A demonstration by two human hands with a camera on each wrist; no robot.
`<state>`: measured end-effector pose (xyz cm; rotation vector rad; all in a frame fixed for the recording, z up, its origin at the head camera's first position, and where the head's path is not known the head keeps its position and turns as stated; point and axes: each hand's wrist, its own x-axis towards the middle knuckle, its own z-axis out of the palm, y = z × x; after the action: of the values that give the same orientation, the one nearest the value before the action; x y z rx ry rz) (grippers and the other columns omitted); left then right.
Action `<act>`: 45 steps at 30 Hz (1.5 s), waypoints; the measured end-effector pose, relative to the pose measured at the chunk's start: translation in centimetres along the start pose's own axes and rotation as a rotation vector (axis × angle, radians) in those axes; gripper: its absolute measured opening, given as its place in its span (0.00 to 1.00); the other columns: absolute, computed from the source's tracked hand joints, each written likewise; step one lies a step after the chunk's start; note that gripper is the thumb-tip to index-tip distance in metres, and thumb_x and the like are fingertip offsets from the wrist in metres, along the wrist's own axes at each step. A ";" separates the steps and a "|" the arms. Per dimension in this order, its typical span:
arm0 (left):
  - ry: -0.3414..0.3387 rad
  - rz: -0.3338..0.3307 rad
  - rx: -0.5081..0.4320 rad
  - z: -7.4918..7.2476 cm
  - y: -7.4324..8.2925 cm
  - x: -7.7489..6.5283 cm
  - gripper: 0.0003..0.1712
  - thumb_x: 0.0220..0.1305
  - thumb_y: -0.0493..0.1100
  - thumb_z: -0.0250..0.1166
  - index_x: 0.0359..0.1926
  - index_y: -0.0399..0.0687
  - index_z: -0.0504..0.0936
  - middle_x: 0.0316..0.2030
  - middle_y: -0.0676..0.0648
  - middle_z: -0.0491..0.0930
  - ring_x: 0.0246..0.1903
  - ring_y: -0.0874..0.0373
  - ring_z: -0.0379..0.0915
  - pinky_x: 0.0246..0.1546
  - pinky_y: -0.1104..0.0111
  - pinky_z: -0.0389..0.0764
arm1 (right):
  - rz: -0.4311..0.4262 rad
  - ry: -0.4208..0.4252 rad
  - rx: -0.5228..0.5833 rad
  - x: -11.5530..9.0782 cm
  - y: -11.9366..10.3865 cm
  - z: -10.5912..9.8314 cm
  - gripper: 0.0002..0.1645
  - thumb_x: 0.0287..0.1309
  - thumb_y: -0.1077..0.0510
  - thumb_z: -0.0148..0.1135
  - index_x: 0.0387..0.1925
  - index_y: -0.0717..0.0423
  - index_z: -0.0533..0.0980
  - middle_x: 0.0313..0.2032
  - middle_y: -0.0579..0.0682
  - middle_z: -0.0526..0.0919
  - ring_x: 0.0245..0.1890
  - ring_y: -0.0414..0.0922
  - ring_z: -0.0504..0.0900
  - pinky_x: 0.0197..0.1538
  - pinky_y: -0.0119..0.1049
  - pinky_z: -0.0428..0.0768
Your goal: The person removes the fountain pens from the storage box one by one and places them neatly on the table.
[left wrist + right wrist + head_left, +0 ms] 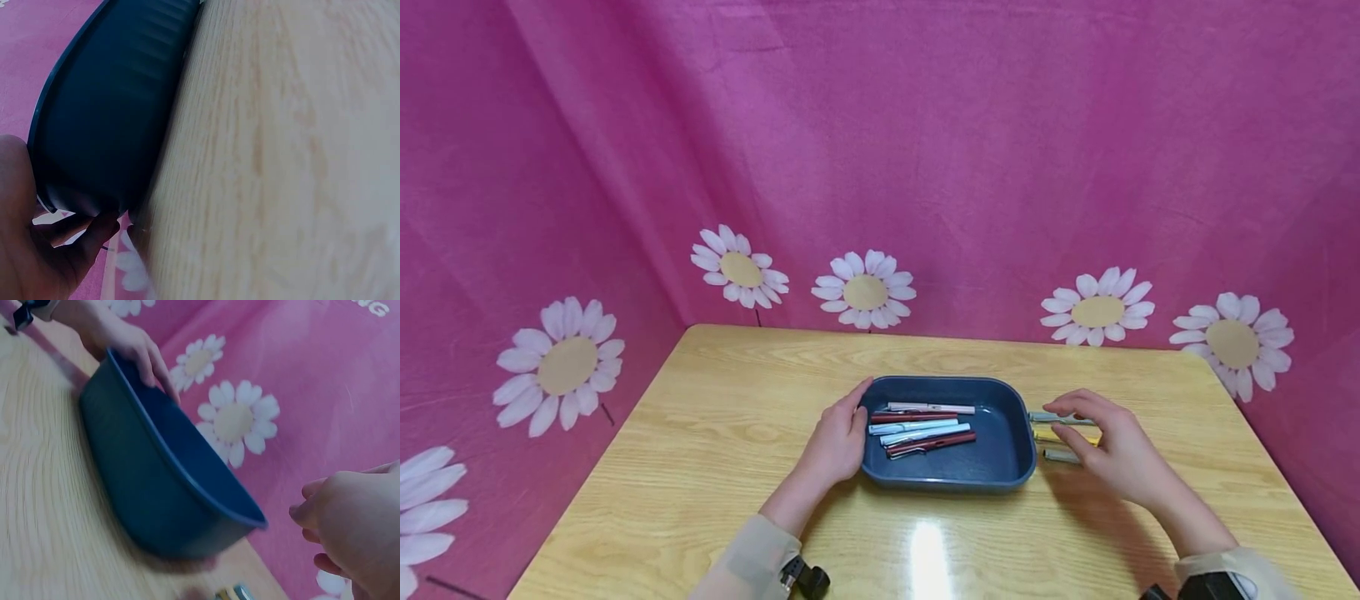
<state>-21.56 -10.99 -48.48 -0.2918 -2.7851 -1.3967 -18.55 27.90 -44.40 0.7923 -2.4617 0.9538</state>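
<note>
A dark blue rectangular container [947, 483] stands on the table with several capped pens lying in it: a pale pink one [936, 409], light blue ones [925, 434] and dark red ones [934, 443]. My left hand [835, 442] grips its left end, thumb over the rim; the left wrist view shows fingers [100, 231] against the outer wall. Right of the container lie a grey-blue pen [1043, 416], a yellow pen [1047, 435] and a grey-green pen [1060, 456]. Above these hovers my right hand [1116, 450], fingers loosely bent and apart, holding nothing.
The light wooden table [730, 433] has its back edge against a pink cloth [925, 167] printed with white daisies. More of this cloth hangs along the left and right sides. Wrist-worn devices [808, 577] sit over the pale sleeves.
</note>
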 end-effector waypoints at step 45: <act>0.016 -0.007 0.000 0.1 0.0 0.0 0.29 0.85 0.39 0.46 0.81 0.47 0.64 0.75 0.40 0.69 0.74 0.45 0.63 0.75 0.50 0.63 | 0.063 -0.414 0.304 6.5 -2.9 8.6 0.17 0.69 0.67 0.69 0.57 0.56 0.83 0.51 0.54 0.87 0.50 0.54 0.85 0.55 0.55 0.84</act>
<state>-21.52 -10.89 -48.57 -0.2703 -2.7761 -1.3947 -22.94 17.75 -45.53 1.1134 -2.7357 1.3226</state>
